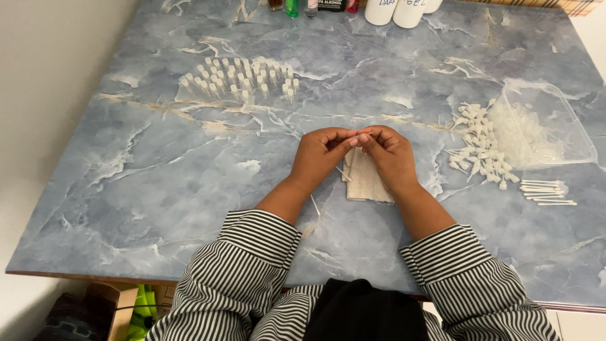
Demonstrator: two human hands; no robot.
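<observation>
Both hands met at the centre of the blue marble-patterned table (158, 164). The left hand (320, 153) and right hand (388, 153) were curled closed, fingertips pinched together on a small white piece (355, 136) held just above a folded beige cloth (367, 180); what the piece was could not be made out. A thin white stick (314, 204) lay beside the left wrist. Off to the right sat a pile of small white plastic parts (480, 148), spilling from a clear plastic bag (546, 123), with loose white sticks (548, 192) in front of it. Upright white caps (240, 79) stood in rows at the far left, bottles (394, 9) along the far edge.
</observation>
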